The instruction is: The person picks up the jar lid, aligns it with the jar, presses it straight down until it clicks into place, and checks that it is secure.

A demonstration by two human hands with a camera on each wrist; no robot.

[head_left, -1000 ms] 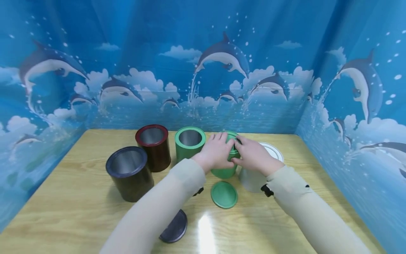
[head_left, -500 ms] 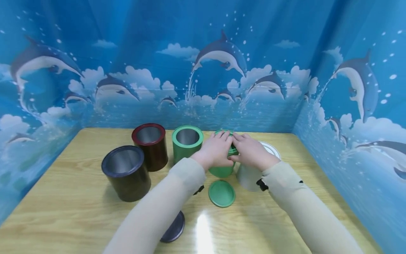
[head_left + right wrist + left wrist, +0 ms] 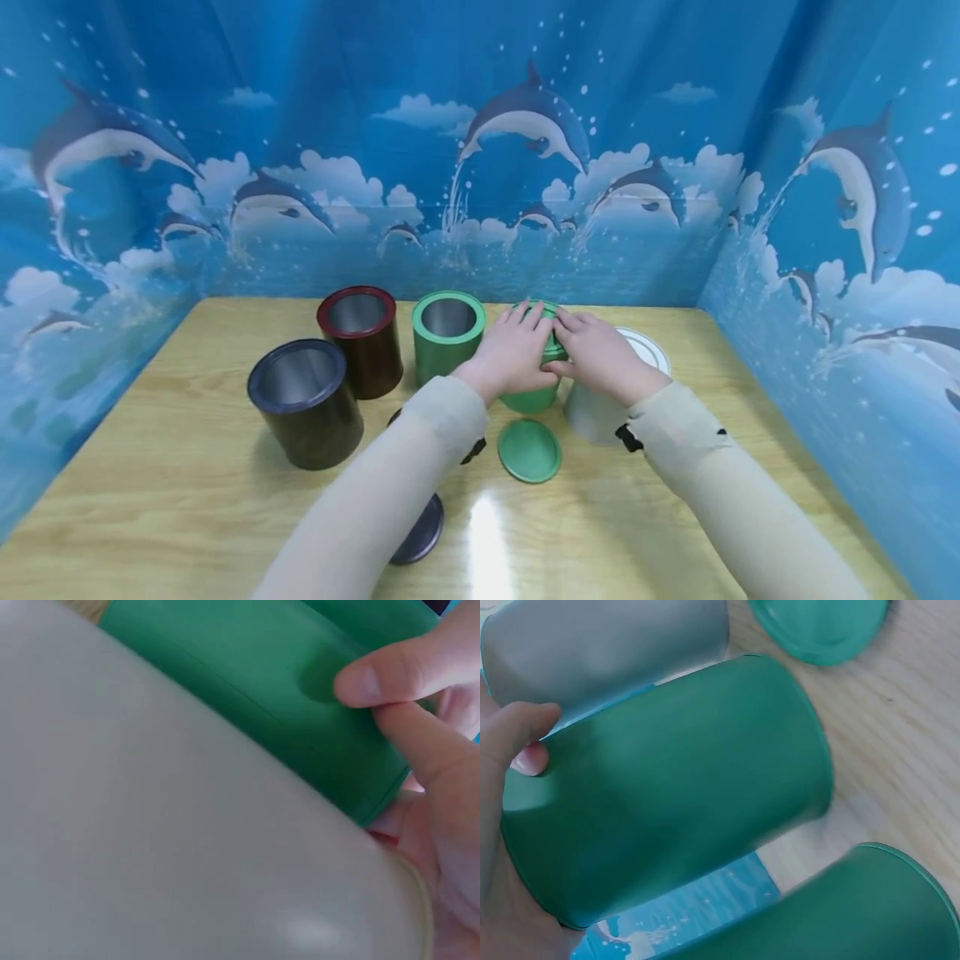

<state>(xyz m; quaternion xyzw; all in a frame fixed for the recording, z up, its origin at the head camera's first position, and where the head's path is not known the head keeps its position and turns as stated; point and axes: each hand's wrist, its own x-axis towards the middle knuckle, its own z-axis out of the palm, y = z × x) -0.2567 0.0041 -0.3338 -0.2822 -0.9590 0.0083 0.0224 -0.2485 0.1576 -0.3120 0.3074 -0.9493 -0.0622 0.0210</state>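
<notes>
A green can (image 3: 528, 402) stands upright toward the back of the table, both hands at its upper end. My left hand (image 3: 510, 354) grips it from the left, with fingers over the rim and the thumb (image 3: 529, 724) against the side. From the right, my right hand (image 3: 603, 354) holds the same rim, fingers meeting the left hand's. Between the hands part of a green top shows; the rest is covered, so how its lid sits cannot be told. A loose green lid (image 3: 529, 452) lies in front of this can.
A pale grey can (image 3: 591, 417) with a white top stands close on the right. Leftward stand an open green can (image 3: 442, 362), an open dark red can (image 3: 371, 362) and an open black can (image 3: 311, 429). A black lid (image 3: 422, 533) lies partly under the left sleeve.
Both hands stay at the green can's rim; the right hand's fingers have shifted slightly left, closer to the left hand. The head view has shifted a little.
</notes>
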